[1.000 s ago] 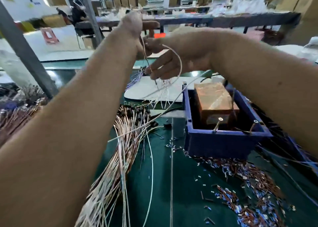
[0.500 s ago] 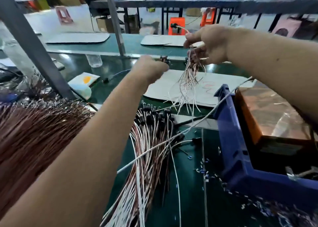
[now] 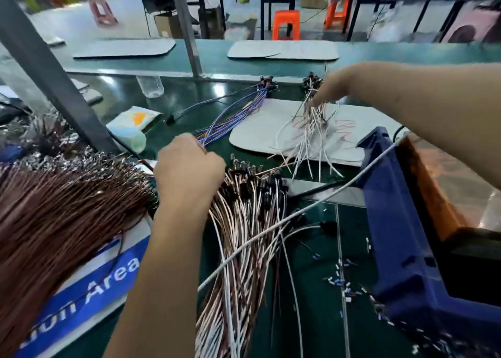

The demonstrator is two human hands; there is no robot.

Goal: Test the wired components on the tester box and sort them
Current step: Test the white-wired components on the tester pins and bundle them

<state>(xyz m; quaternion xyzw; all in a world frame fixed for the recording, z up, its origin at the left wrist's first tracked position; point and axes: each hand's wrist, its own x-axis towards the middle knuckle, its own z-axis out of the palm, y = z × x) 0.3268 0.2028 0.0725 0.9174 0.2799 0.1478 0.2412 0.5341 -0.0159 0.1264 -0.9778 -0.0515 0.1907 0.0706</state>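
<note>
right hand [image 3: 332, 86] has come down from mid-air, fingers pinching white wire bundle [image 3: 311, 121] now over grey mat [image 3: 254, 138] | left hand [image 3: 189, 167] lowered to unsorted wires [image 3: 244, 208], grip cannot tell | sorting step nearly done, judged

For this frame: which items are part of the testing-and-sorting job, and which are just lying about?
Job items:
- white-wired bundle under the right hand
- pink-and-white component pile at the left hand
- blue-wired group
- brown wire heap
- blue bin with the orange box

Lying about:
- plastic bottle
- orange stools
- scattered bits
</note>
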